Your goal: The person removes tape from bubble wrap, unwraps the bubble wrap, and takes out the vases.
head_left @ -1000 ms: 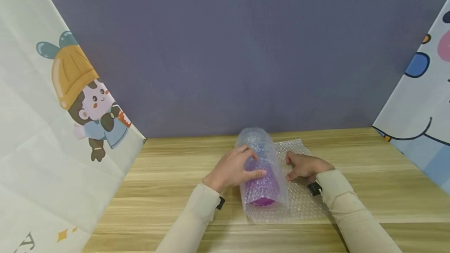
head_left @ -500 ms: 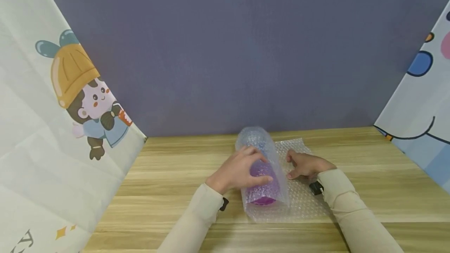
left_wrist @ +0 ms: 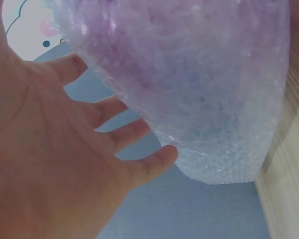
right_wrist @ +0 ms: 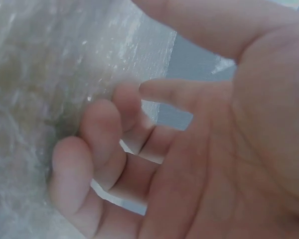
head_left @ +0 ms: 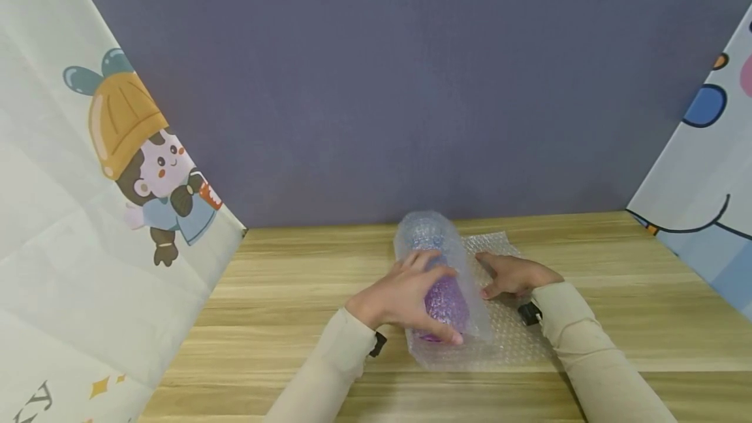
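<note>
A rounded, elongated purple-and-blue object [head_left: 446,304] lies rolled in bubble wrap [head_left: 424,227]; its kind is blurred by the plastic. My left hand [head_left: 405,296] lies over the roll, fingers spread and thumb stretched toward the near end. In the left wrist view, fingertips [left_wrist: 162,155] touch the wrap along one side of the roll. To the right, my right hand [head_left: 514,276] is at the flat, unrolled part of the bubble wrap [head_left: 517,338]. The right wrist view has several bent fingers [right_wrist: 100,129] with their tips against the plastic, the thumb apart from them.
The wooden table [head_left: 282,286] bears the roll and the loose sheet. A grey-blue panel [head_left: 376,83] rises behind the table's back edge. Printed white sheets flank it, the left sheet [head_left: 53,201] with a cartoon figure. Dark cameras [head_left: 530,313] sit on both wrists.
My left hand has slid right and nearer over the roll, its thumb now reaching the near end. The wrap's loose near edge has shifted slightly right. My right hand has stayed almost in place.
</note>
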Demonstrator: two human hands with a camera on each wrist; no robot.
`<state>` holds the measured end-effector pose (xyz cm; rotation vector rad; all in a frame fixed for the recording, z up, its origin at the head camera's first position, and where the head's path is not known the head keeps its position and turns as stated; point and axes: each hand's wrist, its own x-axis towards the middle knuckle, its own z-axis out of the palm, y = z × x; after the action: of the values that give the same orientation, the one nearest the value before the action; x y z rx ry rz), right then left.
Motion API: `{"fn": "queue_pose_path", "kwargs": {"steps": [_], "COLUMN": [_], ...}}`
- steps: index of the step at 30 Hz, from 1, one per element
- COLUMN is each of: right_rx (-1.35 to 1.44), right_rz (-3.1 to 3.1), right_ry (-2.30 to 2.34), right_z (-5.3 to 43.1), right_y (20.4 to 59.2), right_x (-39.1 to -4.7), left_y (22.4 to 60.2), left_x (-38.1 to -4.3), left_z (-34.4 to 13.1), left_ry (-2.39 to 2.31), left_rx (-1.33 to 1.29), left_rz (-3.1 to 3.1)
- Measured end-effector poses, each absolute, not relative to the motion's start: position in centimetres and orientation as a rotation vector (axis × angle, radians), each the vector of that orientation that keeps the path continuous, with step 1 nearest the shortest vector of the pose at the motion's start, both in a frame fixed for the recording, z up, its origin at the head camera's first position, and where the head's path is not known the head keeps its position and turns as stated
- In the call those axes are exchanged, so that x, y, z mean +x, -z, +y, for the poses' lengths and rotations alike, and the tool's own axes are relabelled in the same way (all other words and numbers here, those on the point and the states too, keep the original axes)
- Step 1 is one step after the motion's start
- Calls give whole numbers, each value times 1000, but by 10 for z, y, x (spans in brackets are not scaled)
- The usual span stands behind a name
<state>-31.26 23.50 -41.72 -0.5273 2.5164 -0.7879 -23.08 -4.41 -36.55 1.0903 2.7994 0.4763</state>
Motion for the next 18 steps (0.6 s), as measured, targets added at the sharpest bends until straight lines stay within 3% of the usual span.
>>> {"fn": "queue_pose_path", "kwargs": {"steps": [18], "right_rx": [-623], "right_rz": [2612], "right_ry": [667], "right_z": [232], "right_y": [415], "right_x": [-311], "left_y": [353], "left_x": [-225], "left_z": [-51], "left_ry": [-532], "left_rx": [1144], "left_rz": [2766]}}
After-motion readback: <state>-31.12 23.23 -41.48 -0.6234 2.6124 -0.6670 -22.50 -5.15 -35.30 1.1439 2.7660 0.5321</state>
